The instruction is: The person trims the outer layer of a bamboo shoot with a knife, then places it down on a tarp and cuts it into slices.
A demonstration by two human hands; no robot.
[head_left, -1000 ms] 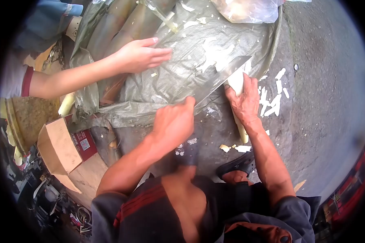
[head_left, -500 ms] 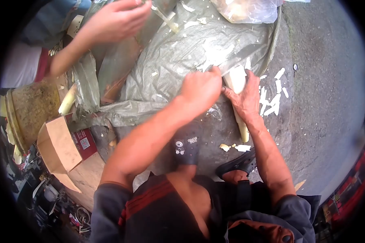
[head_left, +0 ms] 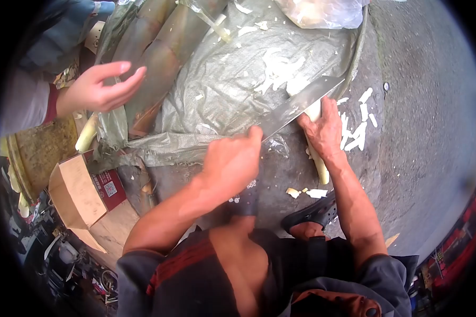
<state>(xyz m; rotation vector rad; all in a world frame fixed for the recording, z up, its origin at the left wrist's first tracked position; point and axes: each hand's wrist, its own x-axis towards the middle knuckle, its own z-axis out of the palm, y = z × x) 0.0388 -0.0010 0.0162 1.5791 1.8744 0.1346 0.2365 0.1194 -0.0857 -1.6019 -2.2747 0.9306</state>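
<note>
My left hand (head_left: 231, 157) is closed round the handle of a wide-bladed knife (head_left: 301, 103), its blade pointing up and to the right. The blade lies across a peeled pale shoot (head_left: 321, 168) and hides part of it. My right hand (head_left: 325, 126) grips the shoot, thumb on its left side and fingers on its right. White cut pieces (head_left: 275, 68) are scattered on the grey-green woven sheet (head_left: 217, 100) beyond the blade. More white strips (head_left: 358, 137) lie on the ground to the right of my right hand.
Another person's hand (head_left: 106, 90) is over the sheet's left edge, near large brown shoots (head_left: 164, 58). An open cardboard box (head_left: 82, 195) and a dirty yellow bucket (head_left: 45, 153) stand at left. A plastic bag (head_left: 325, 11) sits at the top.
My left hand moved up and right with the knife, then back down and left. My right hand stays on the shoot. The other person's hand has drawn back left.
</note>
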